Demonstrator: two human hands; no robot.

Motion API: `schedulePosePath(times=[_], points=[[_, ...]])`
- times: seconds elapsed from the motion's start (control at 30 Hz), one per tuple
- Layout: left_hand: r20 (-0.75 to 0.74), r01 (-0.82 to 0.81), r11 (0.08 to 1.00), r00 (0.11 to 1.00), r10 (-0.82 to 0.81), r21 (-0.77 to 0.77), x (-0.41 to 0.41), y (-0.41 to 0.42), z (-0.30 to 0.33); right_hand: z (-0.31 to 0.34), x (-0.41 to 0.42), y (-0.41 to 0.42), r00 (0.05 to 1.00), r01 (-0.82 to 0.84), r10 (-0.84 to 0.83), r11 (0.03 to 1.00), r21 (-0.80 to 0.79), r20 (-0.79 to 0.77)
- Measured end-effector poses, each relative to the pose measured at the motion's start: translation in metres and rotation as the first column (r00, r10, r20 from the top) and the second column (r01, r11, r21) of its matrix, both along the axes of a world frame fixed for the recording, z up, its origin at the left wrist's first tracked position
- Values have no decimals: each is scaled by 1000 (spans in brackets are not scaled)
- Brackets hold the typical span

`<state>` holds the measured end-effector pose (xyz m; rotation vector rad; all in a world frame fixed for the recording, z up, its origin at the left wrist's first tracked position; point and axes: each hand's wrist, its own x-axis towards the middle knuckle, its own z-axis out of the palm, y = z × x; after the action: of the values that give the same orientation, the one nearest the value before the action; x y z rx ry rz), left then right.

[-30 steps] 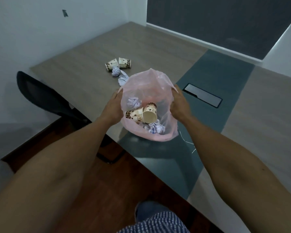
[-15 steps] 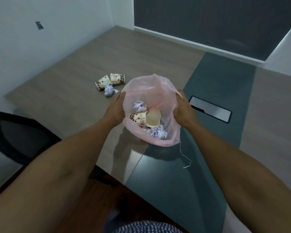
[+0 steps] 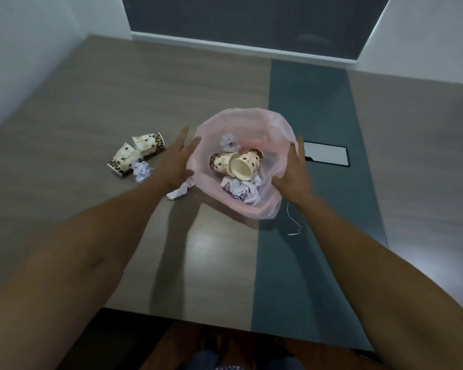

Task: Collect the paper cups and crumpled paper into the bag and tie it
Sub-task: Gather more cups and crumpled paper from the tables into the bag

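**Q:** Where is the bag, and what is in it?

**A:** A thin pink plastic bag [image 3: 245,166] sits open-mouthed on the counter [image 3: 78,116], in the middle of the view. Inside lie two paper cups [image 3: 237,164] on their sides, printed with brown spots, and several balls of crumpled paper [image 3: 240,191].

**Q:** What are the hands doing?

**A:** The right hand [image 3: 292,174] rests against the bag's right rim with fingers extended. Its grip looks open, pressing the plastic rather than pinching it, probably to keep the mouth wide and the bag from slumping. The left hand [image 3: 175,161] is at the bag's left side, fingers straight and spread, gripping nothing. It points toward the litter still outside.

**Q:** What is left outside?

**A:** Two more cups [image 3: 137,153] lie tipped over, touching each other, left of the bag. A crumpled ball [image 3: 141,170] sits against them, and another scrap [image 3: 179,192] lies just beside the bag, under the left wrist.

**Q:** How far along is the task?

**A:** About halfway, by my judgement. The outside pieces still need collecting, and the bag is not yet tied. A thin white string [image 3: 292,222] lies on the counter near the right wrist, possibly for tying.
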<state>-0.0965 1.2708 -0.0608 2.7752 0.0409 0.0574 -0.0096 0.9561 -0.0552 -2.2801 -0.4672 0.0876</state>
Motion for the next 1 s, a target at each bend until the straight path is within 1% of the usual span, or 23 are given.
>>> schedulePosePath(times=[0.07,0.13,0.2,0.23,0.3,0.33,0.4,0.43,0.47,0.53,0.67,0.73,0.8,0.83,0.9,1.0], points=[[20,-16,999,1000,17,-42,-10,9,-15,-13,-10,5,999,-4,2,999,-48,-35],[20,-116,989,993,118,-92,-21,15,-31,-25,-15,9,999,-24,20,995,-97,-43],[-39,-222,970,975,219,-102,-31,22,-49,-31,-16,13,999,-21,15,990,-137,-38],[-66,-241,968,969,237,-71,-35,26,-58,-34,-16,15,999,-13,8,989,-148,-35],[-129,-221,975,966,223,26,-38,32,-75,-36,-20,19,1000,7,-10,991,-135,-20],[-172,-206,977,962,212,52,-38,34,-82,-37,-23,20,1000,21,-22,993,-119,-10],[-244,-196,978,948,206,68,-35,35,-94,-40,-29,21,999,40,-39,996,-78,11],[-246,-205,976,945,215,68,-33,34,-100,-42,-33,21,999,48,-47,997,-61,18],[-233,-222,974,945,228,55,-33,32,-106,-44,-36,20,998,52,-51,997,-48,21],[-217,-262,965,943,251,-23,-35,25,-111,-44,-42,18,999,51,-50,998,-44,14],[-187,-346,925,930,316,-155,-43,11,-106,-42,-47,13,998,66,-65,997,-44,5],[-133,-410,875,912,388,-257,-50,2,-99,-40,-48,11,999,42,-42,999,-34,7],[-33,-431,828,892,450,-360,-51,-9,-87,-34,-51,12,999,29,-30,999,-35,-21],[27,-400,825,894,447,-400,-49,-15,-80,-31,-51,13,999,29,-30,999,-35,-37],[127,-282,849,920,372,-447,-36,-31,-63,-25,-55,15,999,25,-26,999,-33,-44],[186,-140,879,951,248,-456,-8,-57,-40,-18,-57,14,998,41,-42,999,-18,-54]])
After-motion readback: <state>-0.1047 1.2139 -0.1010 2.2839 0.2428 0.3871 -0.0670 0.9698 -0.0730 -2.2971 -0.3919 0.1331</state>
